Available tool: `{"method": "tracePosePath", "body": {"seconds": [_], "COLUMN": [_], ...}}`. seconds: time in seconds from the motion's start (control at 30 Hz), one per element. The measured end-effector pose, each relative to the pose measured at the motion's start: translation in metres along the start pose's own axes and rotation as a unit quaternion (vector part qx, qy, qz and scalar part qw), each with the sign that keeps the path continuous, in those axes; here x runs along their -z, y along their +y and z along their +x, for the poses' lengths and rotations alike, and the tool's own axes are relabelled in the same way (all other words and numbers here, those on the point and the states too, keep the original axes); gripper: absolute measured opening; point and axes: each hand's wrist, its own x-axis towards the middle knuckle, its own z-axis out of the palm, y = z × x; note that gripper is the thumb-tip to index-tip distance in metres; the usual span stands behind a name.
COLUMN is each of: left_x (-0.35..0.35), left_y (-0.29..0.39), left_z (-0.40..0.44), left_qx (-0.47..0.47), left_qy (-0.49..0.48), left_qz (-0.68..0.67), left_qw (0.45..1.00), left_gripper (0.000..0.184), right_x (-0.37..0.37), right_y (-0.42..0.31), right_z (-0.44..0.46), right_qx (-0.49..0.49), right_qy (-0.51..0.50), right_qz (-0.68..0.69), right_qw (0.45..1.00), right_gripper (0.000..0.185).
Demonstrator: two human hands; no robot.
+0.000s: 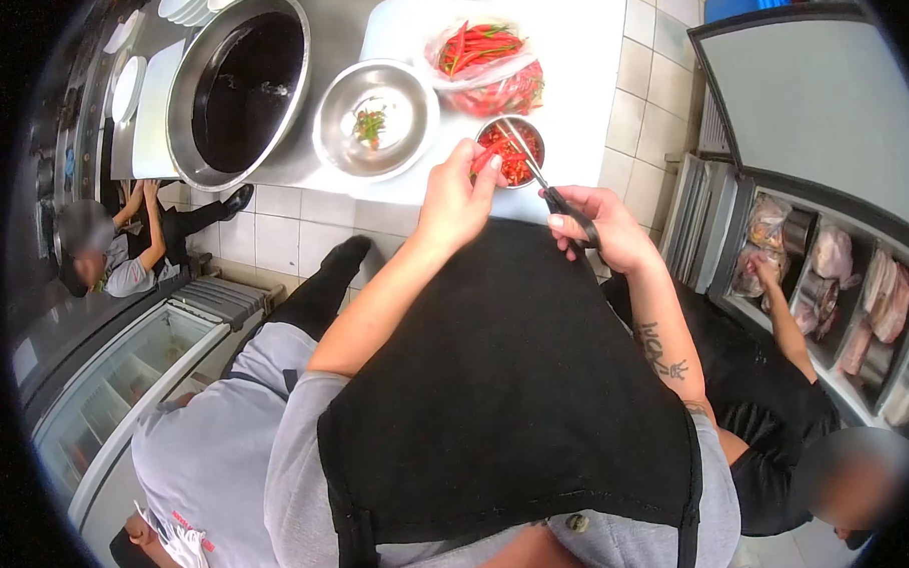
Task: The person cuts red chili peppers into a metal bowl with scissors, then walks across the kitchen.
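Observation:
My left hand (459, 196) pinches a red chili pepper (487, 155) over a small metal cup (543, 144). Cut red chili pieces (516, 170) fill much of that cup. In my right hand (605, 226) is a pair of scissors (556, 197) with black handles; its blades reach across the cup beside the chili. I cannot tell whether the blades touch the pepper. Just behind the cup lies a clear plastic bag (508, 94) full of whole red chilies (481, 45). To its left stands a metal bowl (408, 105) with green and orange stem scraps (370, 127) in it.
A large metal basin (297, 49) of dark liquid stands on the left of the table (581, 39). Co-workers are close on both sides; one person's hand (764, 267) reaches into an open freezer (721, 305) with bagged meat at right. Another freezer (147, 370) is at left.

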Motion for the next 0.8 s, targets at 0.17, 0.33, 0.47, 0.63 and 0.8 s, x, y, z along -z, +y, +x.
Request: {"method": "tracePosePath", "body": {"seconds": [0.17,0.33,0.47,0.63,0.8], "left_x": [0.002,0.004,0.018,0.028,0.017], "left_y": [-0.002,-0.012,-0.022,-0.029,-0.014], "left_z": [0.0,-0.003,0.001,0.002,-0.002], "left_qx": [-0.013,0.03,0.0,0.019,0.099], "left_qy": [0.003,0.044,0.027,-0.017,-0.043], "left_qz": [-0.002,-0.113,-0.284,-0.165,-0.114], "left_qw": [1.0,0.992,0.958,0.986,0.988], "left_gripper": [0.022,0.021,0.019,0.017,0.022], "right_x": [-0.001,-0.002,-0.002,-0.004,-0.005], "right_y": [0.002,0.005,0.01,0.009,0.008], "right_z": [0.002,0.001,0.001,0.0,0.001], "right_qx": [-0.009,-0.003,0.015,0.022,0.007], "right_qy": [0.006,0.015,0.031,0.032,0.026], "right_qz": [-0.011,-0.02,-0.027,-0.039,-0.045], "right_qw": [1.0,1.0,0.999,0.998,0.999], "right_gripper": [0.052,0.053,0.061,0.06,0.058]}}
